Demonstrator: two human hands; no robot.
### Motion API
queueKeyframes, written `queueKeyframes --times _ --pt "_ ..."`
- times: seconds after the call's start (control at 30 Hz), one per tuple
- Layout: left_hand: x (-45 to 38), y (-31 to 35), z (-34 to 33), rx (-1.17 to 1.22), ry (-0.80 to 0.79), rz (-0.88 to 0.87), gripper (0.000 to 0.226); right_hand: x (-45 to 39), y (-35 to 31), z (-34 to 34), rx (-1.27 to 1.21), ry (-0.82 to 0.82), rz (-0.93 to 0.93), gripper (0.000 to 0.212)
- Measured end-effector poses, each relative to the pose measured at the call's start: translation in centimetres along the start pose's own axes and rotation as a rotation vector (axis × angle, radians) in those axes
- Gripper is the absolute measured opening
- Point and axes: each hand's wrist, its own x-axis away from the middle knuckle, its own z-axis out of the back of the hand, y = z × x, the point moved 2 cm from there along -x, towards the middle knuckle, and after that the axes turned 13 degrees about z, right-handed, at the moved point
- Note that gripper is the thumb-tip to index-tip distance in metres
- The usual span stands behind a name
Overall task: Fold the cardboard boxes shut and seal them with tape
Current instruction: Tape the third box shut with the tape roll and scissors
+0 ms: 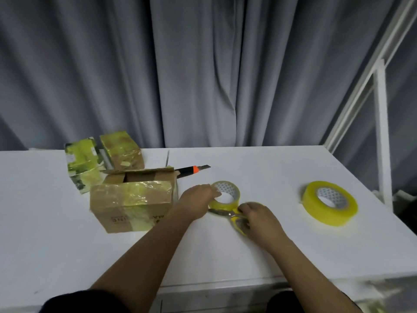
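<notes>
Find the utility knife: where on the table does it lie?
In the head view, the utility knife lies left of centre, just behind the open cardboard box, its blade pointing right.

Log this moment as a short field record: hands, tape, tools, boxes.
left hand: left hand holds the small yellow tape roll
right hand: right hand grips the yellow-handled scissors
spare tape: large yellow tape roll, lying flat, untouched
knife: orange-and-black utility knife behind the open cardboard box
other boxes: two taped small boxes at the back left

The right hand (259,219) hides most of the scissors' (234,216) handles.
</notes>
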Motion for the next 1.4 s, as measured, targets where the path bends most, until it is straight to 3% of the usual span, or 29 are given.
queueKeyframes --times 0.13,0.27,0.43,0.6,0.7,0.77,0.9,1.0,1.13,1.3,1.4 --pt "-1.7 -0.5 -1.1 -0.032 -0.048 0.017 0.033 0.3 1.2 0.5 0.009 0.011 0.102 0.033" --pt "-2.5 -1.1 -1.9 -0.133 -0.013 0.023 0.023 1.6 1.7 -0.3 -0.015 -0.043 0.208 0.037" --pt "-2.7 -1.5 -2.4 0.061 -0.090 0.046 0.043 1.9 2.3 -0.6 -0.120 -0.134 0.078 0.043" --pt "-0.9 -0.4 -3.3 0.391 -0.003 0.178 0.067 -0.2 1.9 0.7 -0.192 -0.227 0.050 0.013" --pt "0.2 0.1 -3.4 0.477 0.057 0.274 0.064 -2.8 1.9 1.4 -0.133 -0.013 0.057 0.038" --pt "0.8 0.2 -3.3 0.490 0.071 0.318 0.056 -4.7 1.1 0.7 -0.047 0.017 0.106 0.051" --pt "1.8 -0.2 -2.7 0.451 -0.048 0.403 0.053 -6.1 -0.3 -0.4 0.079 -0.043 0.117 0.029" --pt "2.5 -0.5 -1.7 0.538 -0.092 0.491 0.045 -5.4 -0.6 0.4 -0.142 0.257 0.013 0.010" --pt "3.9 0.4 1.1 1.184 -0.004 0.568 0.031 -3.5 -2.7 2.9 -0.506 0.665 -0.063 0.004" --pt "6.3 1.0 4.8 1.641 0.000 0.597 0.028 -2.5 -6.6 5.6 -0.495 0.843 0.029 0.010" --pt "8.0 0.7 7.0 1.778 -0.033 0.609 0.019 -2.2 -8.9 7.2 -0.367 0.900 0.072 0.005"
